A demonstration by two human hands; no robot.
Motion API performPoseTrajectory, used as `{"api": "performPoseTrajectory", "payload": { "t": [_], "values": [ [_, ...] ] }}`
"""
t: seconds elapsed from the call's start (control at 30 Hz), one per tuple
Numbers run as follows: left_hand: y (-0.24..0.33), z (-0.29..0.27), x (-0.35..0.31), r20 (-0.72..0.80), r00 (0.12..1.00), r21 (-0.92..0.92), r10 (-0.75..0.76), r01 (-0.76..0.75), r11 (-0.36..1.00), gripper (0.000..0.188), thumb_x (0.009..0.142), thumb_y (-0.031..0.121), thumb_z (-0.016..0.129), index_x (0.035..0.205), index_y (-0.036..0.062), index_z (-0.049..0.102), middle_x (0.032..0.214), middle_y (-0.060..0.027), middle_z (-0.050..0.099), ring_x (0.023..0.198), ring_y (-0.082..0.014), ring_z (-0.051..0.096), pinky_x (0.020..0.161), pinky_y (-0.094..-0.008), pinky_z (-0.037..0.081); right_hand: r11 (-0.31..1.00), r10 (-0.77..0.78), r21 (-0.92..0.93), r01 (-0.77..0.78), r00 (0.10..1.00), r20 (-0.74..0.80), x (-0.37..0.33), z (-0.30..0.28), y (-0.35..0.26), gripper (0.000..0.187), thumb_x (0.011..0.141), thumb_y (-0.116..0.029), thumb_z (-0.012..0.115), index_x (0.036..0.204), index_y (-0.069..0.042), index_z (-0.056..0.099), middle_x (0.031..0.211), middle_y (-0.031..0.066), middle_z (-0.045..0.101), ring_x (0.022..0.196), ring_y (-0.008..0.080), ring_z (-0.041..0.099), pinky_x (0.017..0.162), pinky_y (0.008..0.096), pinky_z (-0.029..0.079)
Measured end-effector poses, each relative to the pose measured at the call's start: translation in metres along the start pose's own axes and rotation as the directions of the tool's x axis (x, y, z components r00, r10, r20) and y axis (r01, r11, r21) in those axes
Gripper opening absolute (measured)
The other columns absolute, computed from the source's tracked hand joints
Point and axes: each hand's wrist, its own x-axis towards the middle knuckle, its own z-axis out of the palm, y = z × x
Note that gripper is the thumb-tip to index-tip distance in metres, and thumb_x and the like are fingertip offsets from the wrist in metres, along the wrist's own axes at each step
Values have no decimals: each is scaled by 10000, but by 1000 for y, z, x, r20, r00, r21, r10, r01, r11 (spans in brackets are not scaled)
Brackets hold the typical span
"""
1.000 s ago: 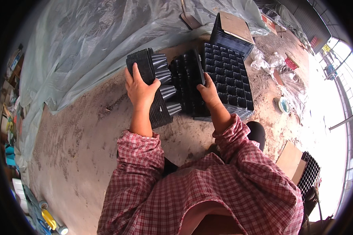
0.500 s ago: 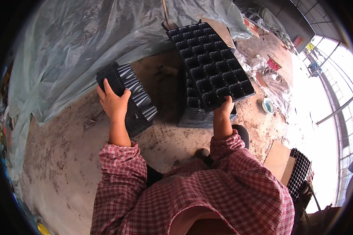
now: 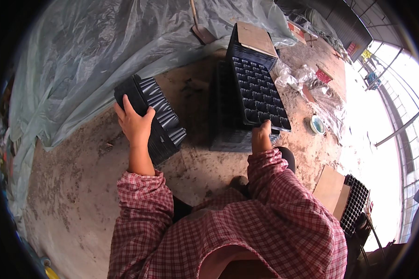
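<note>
My left hand [image 3: 134, 122] grips a nested stack of black plastic seedling trays [image 3: 165, 135] standing on its side, with thumb and fingers spread over its upper edge. My right hand [image 3: 261, 135] is closed on the near end of a black seedling tray [image 3: 260, 95], thumb on top. This tray has rows of square cells and slopes over a larger pile of black trays [image 3: 230, 139], partly hiding it. Whether the tray touches the pile, I cannot tell.
Behind the tray stands another black stack topped by a brown board [image 3: 256, 38]. A shovel [image 3: 203, 33] rests against clear plastic sheeting [image 3: 102, 51]. To the right are a round bowl [image 3: 317, 124], a cardboard piece [image 3: 328, 186] and another cell tray [image 3: 356, 200].
My right hand has lowered the tray and brought its far end rightward, uncovering the board-topped stack and the shovel blade. My left hand and its stack have hardly moved.
</note>
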Motion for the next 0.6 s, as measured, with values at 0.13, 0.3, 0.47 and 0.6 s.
{"api": "performPoseTrajectory", "payload": {
  "t": [0.13,0.3,0.47,0.6],
  "values": [
    [-5,1,0,-24,1000,18,14,-14,1000,809,684,338,653,1372,151,269,1431,-204,158,1234,-439,300,991,-474,319,959,13,-275,-71,978,-207,-34,-7,1,250,814,-191,489,1049,-123,539,1105,51,526,995,257,517,880,455,433],
    [-4,1,0,-39,998,7,43,-43,999,808,683,338,655,1368,139,275,1416,-227,171,1227,-435,308,991,-468,317,866,39,-493,-89,993,-110,-70,-24,-7,343,791,-208,504,1121,-145,431,1052,34,482,953,204,484,760,431,382],
    [-8,11,1,-67,994,16,82,-81,997,836,667,384,691,1354,120,294,1399,-238,192,1209,-436,330,986,-469,318,721,396,-684,-112,876,274,-170,-26,23,237,853,-223,519,1075,-143,500,872,-1,571,719,119,560,572,239,371],
    [-9,10,-2,-69,987,-45,142,-146,988,879,643,425,734,1343,115,302,1403,-221,195,1211,-442,310,980,-479,320,735,403,-542,409,380,833,-267,38,50,227,801,-229,665,993,-118,616,888,29,589,925,154,554,782,240,427]
  ]
}}
